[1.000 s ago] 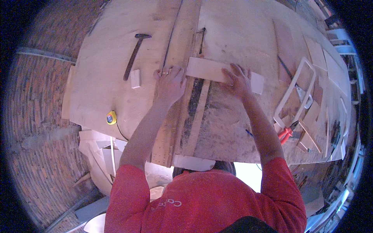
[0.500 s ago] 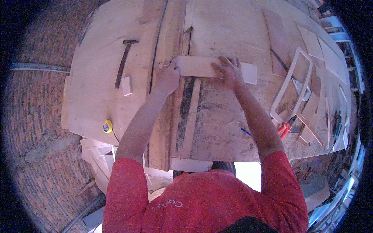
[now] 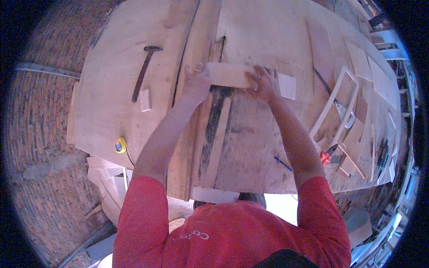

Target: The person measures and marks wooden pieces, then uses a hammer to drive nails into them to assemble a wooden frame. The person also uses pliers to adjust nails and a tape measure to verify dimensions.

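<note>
A flat pale wooden board (image 3: 229,75) lies crosswise on the large plywood worktop (image 3: 263,40). My left hand (image 3: 196,85) is at its left end, fingers curled around the edge. Farther right, my right hand (image 3: 264,85) reaches over the board, with its fingertips toward the far edge and its thumb toward the left hand. A brighter pale end (image 3: 287,86) shows just right of that hand; whether it belongs to the same board I cannot tell. Beneath the board, a long raised wooden strip (image 3: 185,165) and a dark-stained patch (image 3: 217,116) run toward me.
Left of my arms lie a hammer (image 3: 144,73), a small pale block (image 3: 145,100) and a yellow tape measure (image 3: 120,145). To the right are a blue pencil-like stick (image 3: 283,163), red-handled pliers (image 3: 325,157), a white-framed handsaw (image 3: 322,109) and several thin wood offcuts (image 3: 357,57).
The whole view has shifted slightly. Both hands stay at the board, and the left fingers look a little more raised at its end. The things around have kept their places.
</note>
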A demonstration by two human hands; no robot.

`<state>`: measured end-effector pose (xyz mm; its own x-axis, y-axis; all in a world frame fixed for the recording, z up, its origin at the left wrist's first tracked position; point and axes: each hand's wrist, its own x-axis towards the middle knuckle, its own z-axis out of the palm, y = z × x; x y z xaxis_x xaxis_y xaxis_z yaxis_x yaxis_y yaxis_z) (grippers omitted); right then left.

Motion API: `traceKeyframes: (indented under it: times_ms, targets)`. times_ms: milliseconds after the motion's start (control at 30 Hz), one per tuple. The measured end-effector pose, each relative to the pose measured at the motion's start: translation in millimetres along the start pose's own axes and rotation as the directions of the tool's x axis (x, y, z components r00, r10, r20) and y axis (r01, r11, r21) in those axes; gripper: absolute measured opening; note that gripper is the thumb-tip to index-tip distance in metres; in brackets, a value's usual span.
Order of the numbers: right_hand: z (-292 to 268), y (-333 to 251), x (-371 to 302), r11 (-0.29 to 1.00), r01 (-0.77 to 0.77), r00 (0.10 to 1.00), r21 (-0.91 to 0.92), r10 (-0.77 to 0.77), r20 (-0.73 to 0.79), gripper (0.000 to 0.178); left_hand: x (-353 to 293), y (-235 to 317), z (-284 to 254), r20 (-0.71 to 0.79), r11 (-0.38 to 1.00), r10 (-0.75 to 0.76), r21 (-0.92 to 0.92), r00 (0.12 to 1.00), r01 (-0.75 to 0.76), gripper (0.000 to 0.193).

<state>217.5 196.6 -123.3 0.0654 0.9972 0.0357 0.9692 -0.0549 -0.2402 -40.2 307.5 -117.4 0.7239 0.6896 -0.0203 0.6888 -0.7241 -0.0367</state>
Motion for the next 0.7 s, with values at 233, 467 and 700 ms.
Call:
traceKeyframes:
  times_ms: [233,467,700]
  targets:
    - [0.8,2.5,10.9,1.0,-0.018,1.0,-0.006,0.018,0.007,0.068,5.4,-2.9,4.7,-0.086,0.975,0.006,0.222,0.996,0.013,0.033]
    - [0.2,7.9,13.4,1.0,-0.013,0.999,-0.01,0.013,-0.03,0.066,10.2,-0.5,-13.7,0.0,0.998,-0.046,-0.042,0.999,0.046,0.025]
    - [-3.5,8.1,23.3,0.999,-0.035,0.999,0.02,0.035,-0.006,0.067,19.8,-6.5,0.5,-0.097,0.996,-0.012,0.089,0.995,0.021,0.024]
